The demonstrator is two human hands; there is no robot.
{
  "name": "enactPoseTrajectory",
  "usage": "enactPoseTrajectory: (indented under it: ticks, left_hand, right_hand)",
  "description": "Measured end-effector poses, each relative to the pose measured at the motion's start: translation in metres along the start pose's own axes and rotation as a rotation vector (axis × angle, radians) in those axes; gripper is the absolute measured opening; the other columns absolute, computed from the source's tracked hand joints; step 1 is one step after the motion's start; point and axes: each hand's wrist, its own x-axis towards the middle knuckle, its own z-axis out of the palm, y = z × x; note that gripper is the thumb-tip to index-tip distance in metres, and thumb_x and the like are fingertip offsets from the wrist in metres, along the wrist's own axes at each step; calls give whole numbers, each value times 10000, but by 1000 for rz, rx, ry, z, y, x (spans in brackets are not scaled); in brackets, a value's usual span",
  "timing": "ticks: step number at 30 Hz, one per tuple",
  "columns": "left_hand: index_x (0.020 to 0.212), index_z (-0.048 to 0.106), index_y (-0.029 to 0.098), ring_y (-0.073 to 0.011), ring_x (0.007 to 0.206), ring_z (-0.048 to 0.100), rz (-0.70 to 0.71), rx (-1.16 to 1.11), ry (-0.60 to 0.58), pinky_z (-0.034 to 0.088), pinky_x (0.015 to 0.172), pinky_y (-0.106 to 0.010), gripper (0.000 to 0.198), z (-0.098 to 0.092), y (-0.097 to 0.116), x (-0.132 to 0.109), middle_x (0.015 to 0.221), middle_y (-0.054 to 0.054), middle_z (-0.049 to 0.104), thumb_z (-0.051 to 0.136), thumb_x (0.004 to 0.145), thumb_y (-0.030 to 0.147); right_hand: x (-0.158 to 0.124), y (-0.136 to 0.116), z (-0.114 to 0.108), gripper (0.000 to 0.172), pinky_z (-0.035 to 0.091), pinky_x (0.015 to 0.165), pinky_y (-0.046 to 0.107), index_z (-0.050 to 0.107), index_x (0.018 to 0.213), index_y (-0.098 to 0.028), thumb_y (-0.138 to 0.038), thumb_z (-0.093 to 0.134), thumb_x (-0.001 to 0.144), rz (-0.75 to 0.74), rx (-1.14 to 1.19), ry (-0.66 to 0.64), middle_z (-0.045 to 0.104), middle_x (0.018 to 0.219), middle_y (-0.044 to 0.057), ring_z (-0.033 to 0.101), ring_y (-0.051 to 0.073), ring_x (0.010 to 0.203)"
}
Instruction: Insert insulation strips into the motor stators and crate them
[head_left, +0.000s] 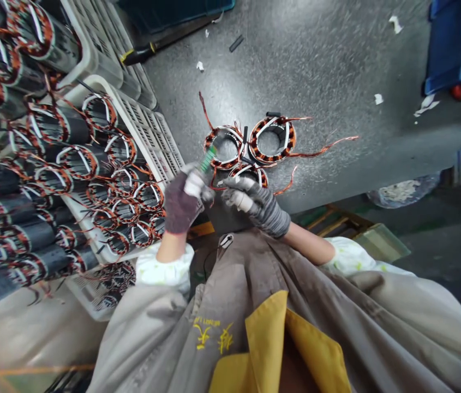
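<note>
My left hand (pixel 181 199), in a dark glove with white tape on its fingers, is shut on a small green circuit board (pixel 208 158). The board sits just above a copper-wound motor stator (pixel 222 146) lying on the table. A second stator (pixel 273 139) lies beside it, and a third (pixel 250 174) sits closer to me, partly behind my hands. My right hand (pixel 255 204), in a grey glove with taped fingers, reaches toward my left hand, its fingertips just over the third stator. Loose copper-coloured leads trail from the stators.
A white plastic crate (pixel 148 136) packed with several wound stators stands to the left, with more crates beyond it. A black-handled screwdriver (pixel 138 54) and white scraps lie on the grey speckled table (pixel 316 71). A blue bin (pixel 455 49) stands top right.
</note>
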Motion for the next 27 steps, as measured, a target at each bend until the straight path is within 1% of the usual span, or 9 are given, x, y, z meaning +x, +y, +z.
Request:
enactPoseTrajectory:
  ticks: [2,3,6,9,13,17,20,24,27]
  left_hand:
    - [1336,832,231,-258,1014,830,73,229,207,637,1012,-433,510,-2,-19,62,1046,-59,868,669,1102,654]
    - [1345,827,208,-290,1132,823,66,344,227,605,1121,-494,459,-1,-28,94,1173,-84,883,728,1068,560]
    - [1292,838,282,-347,1410,745,40,400,77,516,1273,-561,389,13,-47,174,1347,-81,876,810,966,492]
    - [1353,815,289,-320,1600,609,45,395,-22,399,1391,-564,554,31,-52,204,1403,-67,861,764,951,666]
    - [1591,693,215,-312,1611,591,133,528,39,301,1472,-610,759,32,-47,168,1622,-64,759,682,996,686]
    - [1508,745,280,-305,1579,656,317,534,-54,358,1477,-574,534,16,-41,102,1548,-77,809,572,1122,607]
    - [1491,755,283,-299,1551,695,349,559,-34,378,1474,-555,461,12,-33,63,1512,-104,829,491,1183,503]
    - [1569,714,215,-321,1572,688,422,665,-139,312,1508,-603,504,39,-13,35,1581,-147,788,551,1184,497]
    - [1625,677,123,-391,1667,592,408,783,-285,318,1495,-644,648,77,-7,34,1647,-227,728,709,1107,511]
  right_hand:
    - [-4,15,3,576,644,1192,587,755,1546,-191,-578,629,1138,-53,-370,1,844,1395,180,806,361,1267]
    - [-6,23,3,567,575,1282,632,749,1563,-170,-525,661,1129,-64,-559,-19,817,1469,205,767,389,1366]
    - [-11,48,3,611,409,1422,671,684,1661,-148,-425,702,1116,-37,-904,-134,719,1645,230,655,403,1550]
    - [-17,63,-3,654,400,1426,643,630,1718,-131,-442,661,1144,12,-1027,-214,697,1674,237,646,389,1567]
    - [-33,76,-30,653,437,1384,613,638,1703,-113,-459,643,1150,50,-1128,-228,718,1639,254,661,399,1538]
    - [-54,89,-78,578,460,1338,598,774,1510,-101,-448,787,1048,80,-1242,-239,784,1520,257,667,430,1480]
    - [-60,88,-107,483,484,1281,537,853,1330,-111,-476,820,1015,98,-1321,-230,838,1355,250,695,421,1384]
    - [-51,72,-132,581,498,1143,527,879,1138,-118,-674,742,1035,211,-1409,-207,831,1075,264,710,405,1183]
    - [-40,69,-155,796,515,1043,532,861,991,-135,-854,527,1058,267,-1294,-22,796,971,256,718,376,1047]
